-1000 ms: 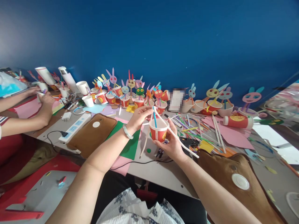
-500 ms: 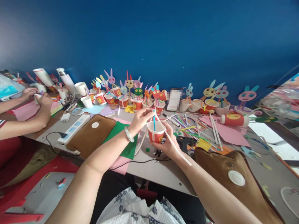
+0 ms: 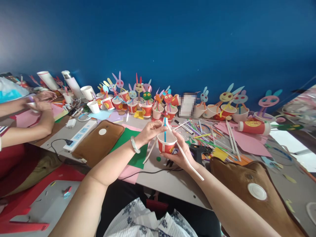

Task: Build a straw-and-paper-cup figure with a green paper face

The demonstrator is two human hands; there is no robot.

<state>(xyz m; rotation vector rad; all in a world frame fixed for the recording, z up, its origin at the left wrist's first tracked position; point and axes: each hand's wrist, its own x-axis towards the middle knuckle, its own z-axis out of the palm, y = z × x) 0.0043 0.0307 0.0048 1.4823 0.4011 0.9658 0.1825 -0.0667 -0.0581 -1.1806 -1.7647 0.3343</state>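
Observation:
My right hand is wrapped round the right side and base of a red and white paper cup, held upright above the table. My left hand is closed at the cup's far-left rim, its fingertips against the pipe cleaners; the exact grip is partly hidden. A blue pipe cleaner stands up inside the cup. A white pipe cleaner peaks above the cup, and its long end slants down across my right hand. Another pale length hangs at the cup's left side.
Behind stand several cups with paper rabbit figures. Loose pipe cleaners and a black glue gun lie to the right. Brown cushion-like pads flank green paper. A power strip and a co-worker's hands are at left.
My left fingers have shifted slightly down from the tip of the blue pipe cleaner towards the rim. The co-worker's hands have moved closer together. The view has shifted slightly.

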